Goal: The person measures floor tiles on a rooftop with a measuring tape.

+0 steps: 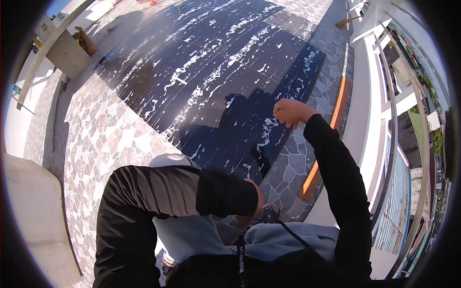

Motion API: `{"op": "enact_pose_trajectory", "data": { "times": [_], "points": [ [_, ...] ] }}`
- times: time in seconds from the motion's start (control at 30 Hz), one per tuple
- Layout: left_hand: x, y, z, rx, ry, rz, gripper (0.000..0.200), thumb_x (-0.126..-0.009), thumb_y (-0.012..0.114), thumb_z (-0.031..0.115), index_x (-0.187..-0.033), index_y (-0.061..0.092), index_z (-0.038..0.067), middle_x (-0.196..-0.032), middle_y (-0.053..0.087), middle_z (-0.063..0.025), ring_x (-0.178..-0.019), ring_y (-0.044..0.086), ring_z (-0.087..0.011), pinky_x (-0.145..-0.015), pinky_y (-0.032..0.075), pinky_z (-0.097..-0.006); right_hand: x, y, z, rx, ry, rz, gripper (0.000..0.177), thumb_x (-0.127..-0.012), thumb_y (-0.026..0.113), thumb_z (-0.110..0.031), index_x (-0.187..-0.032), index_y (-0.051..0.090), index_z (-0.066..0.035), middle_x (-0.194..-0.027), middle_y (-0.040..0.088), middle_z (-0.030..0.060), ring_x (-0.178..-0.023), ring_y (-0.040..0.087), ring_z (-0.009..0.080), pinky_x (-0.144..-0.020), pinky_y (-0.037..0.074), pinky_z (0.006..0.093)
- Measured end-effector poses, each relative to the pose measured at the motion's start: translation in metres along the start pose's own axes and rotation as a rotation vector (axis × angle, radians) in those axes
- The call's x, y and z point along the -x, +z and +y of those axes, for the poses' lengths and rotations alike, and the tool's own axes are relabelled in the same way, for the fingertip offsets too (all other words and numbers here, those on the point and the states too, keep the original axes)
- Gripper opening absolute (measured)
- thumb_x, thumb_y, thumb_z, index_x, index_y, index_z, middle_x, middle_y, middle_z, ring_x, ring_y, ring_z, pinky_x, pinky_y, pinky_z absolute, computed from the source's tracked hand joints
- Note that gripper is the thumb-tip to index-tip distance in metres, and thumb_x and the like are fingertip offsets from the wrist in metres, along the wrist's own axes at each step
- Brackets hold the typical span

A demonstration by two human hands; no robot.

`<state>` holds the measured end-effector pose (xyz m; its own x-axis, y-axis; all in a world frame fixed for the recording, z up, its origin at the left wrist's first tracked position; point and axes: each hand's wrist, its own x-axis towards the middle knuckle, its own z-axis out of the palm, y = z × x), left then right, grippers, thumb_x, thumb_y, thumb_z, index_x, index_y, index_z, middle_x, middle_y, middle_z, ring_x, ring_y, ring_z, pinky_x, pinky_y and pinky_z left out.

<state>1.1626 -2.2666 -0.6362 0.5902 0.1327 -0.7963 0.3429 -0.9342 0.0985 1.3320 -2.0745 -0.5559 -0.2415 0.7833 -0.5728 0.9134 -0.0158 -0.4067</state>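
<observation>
My right hand (pixel 291 113) hovers above the right edge of a dark marble-look sheet (pixel 206 53) with white veins, its fingers curled into a closed shape. Whether anything sits inside those fingers is hidden. Low in front of my body, my left hand (pixel 246 221) reaches down beside a laced shoe (pixel 270 212); the black sleeve and my leg cover most of it, so its fingers do not show. Several such sheets lie side by side on the floor, with my shadow across the nearest part.
Stone-pattern floor (pixel 105 144) borders the sheets. A long orange bar (pixel 326 139) lies to the right, beside a white railing (pixel 379 96). Farther back is a broom (pixel 346 22). A pale block (pixel 60 45) stands at the upper left, a pale rounded object (pixel 36 216) at the lower left.
</observation>
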Motion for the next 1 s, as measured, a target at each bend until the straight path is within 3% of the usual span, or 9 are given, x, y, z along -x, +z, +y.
{"op": "enact_pose_trajectory", "data": {
  "times": [0.13,0.2,0.33,0.4,0.57,0.7,0.83,0.87,1.0],
  "points": [
    [0.075,-0.074,-0.020,0.138,0.298,-0.041,0.047,-0.067,0.067,0.049,-0.095,0.072,0.012,-0.097,0.067,-0.0111,-0.093,0.063,-0.0270,-0.078,0.048,-0.0375,-0.013,-0.068,0.084,-0.215,0.205,0.171,0.025,-0.084,0.049,-0.018,-0.095,0.060,0.002,-0.089,0.067,0.0128,-0.066,0.067,0.0236,-0.049,0.055,0.0347],
    [0.064,-0.069,-0.022,0.062,0.329,-0.060,0.045,-0.063,0.068,0.046,-0.093,0.072,0.011,-0.092,0.068,-0.0103,-0.088,0.064,-0.0287,-0.075,0.049,-0.0381,-0.087,-0.102,0.233,0.810,0.044,-0.006,0.018,-0.086,0.048,-0.014,-0.088,0.060,-0.001,-0.091,0.067,0.0114,-0.067,0.067,0.0217,-0.050,0.055,0.0347],
    [0.047,-0.065,-0.026,0.042,0.290,0.029,0.041,-0.059,0.071,0.040,-0.086,0.071,0.010,-0.085,0.068,-0.0107,-0.083,0.065,-0.0285,-0.070,0.050,-0.0377,0.029,-0.051,0.208,-0.735,0.308,0.564,0.018,-0.083,0.054,-0.017,-0.094,0.057,-0.003,-0.085,0.064,0.0119,-0.060,0.064,0.0221,-0.046,0.050,0.0333],
    [0.044,-0.061,-0.028,0.047,0.272,0.144,0.035,-0.056,0.071,0.034,-0.079,0.070,0.008,-0.079,0.067,-0.0119,-0.077,0.065,-0.0291,-0.066,0.051,-0.0383,0.037,-0.019,0.217,-0.961,0.432,0.621,0.026,-0.080,0.057,-0.016,-0.101,0.054,0.000,-0.083,0.061,0.0128,-0.060,0.059,0.0213,-0.046,0.045,0.0298],
    [0.059,-0.050,-0.016,0.080,0.280,0.094,0.034,-0.056,0.073,0.031,-0.077,0.068,0.005,-0.078,0.066,-0.0134,-0.075,0.066,-0.0299,-0.065,0.051,-0.0394,0.084,0.023,0.294,-0.954,0.440,0.368,0.022,-0.084,0.054,-0.018,-0.098,0.055,-0.001,-0.081,0.059,0.0100,-0.062,0.058,0.0202,-0.050,0.046,0.0327],
    [0.069,-0.047,-0.005,0.113,0.358,0.113,0.051,-0.059,0.075,0.042,-0.087,0.062,0.001,-0.076,0.065,-0.0168,-0.074,0.065,-0.0326,-0.075,0.048,-0.0396,0.100,0.041,0.314,-1.151,0.477,0.772,0.017,-0.083,0.054,-0.018,-0.089,0.058,-0.003,-0.082,0.062,0.0081,-0.068,0.062,0.0191,-0.059,0.052,0.0335],
    [0.080,-0.051,-0.007,0.085,0.379,0.246,0.049,-0.056,0.075,0.046,-0.075,0.068,0.002,-0.076,0.066,-0.0148,-0.075,0.065,-0.0315,-0.073,0.047,-0.0420,0.089,0.044,0.302,-1.141,0.574,0.945,0.020,-0.075,0.056,-0.014,-0.090,0.057,0.000,-0.075,0.056,0.0126,-0.062,0.058,0.0222,-0.046,0.042,0.0357],
    [0.082,-0.053,-0.008,0.051,0.329,0.232,0.047,-0.055,0.075,0.045,-0.075,0.068,0.003,-0.074,0.065,-0.0135,-0.073,0.065,-0.0304,-0.073,0.046,-0.0405,0.087,0.039,0.310,-0.975,0.559,0.763,0.035,-0.079,0.060,-0.015,-0.107,0.050,0.004,-0.108,0.052,0.0181,-0.085,0.061,0.0300,-0.063,0.053,0.0395],
    [0.089,-0.051,-0.012,-0.031,0.227,0.273,0.041,-0.055,0.074,0.041,-0.074,0.067,0.005,-0.071,0.064,-0.0106,-0.068,0.064,-0.0270,-0.070,0.041,-0.0365,0.086,0.042,0.302,-1.056,0.530,0.866,0.040,-0.077,0.060,-0.015,-0.109,0.047,0.005,-0.104,0.051,0.0181,-0.084,0.061,0.0300,-0.060,0.054,0.0373]
  ]
}}
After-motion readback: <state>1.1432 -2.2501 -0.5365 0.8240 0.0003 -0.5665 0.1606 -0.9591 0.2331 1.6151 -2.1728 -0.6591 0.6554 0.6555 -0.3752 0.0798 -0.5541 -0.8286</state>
